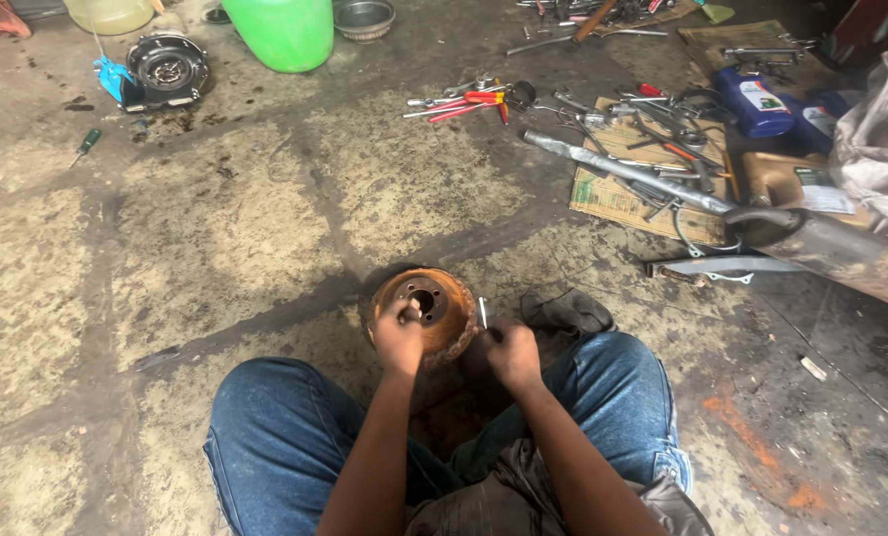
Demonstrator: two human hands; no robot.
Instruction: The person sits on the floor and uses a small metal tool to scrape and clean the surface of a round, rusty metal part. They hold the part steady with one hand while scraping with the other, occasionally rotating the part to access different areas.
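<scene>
Rusty orange round metal brake drum [426, 310] is held tilted on the floor: left hand [399, 337] closed on its face, right hand [511, 352] closed on small metal tool [482, 313] at right rim.

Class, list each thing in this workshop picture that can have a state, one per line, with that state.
rusty drum: tilted on its edge on the floor, hub holes facing up.
left hand: gripping the drum's face.
right hand: closed on a small metal tool at the drum's rim.
dark rag: crumpled on the floor.
green container: upright.
metal bowl: upright, open.
</scene>
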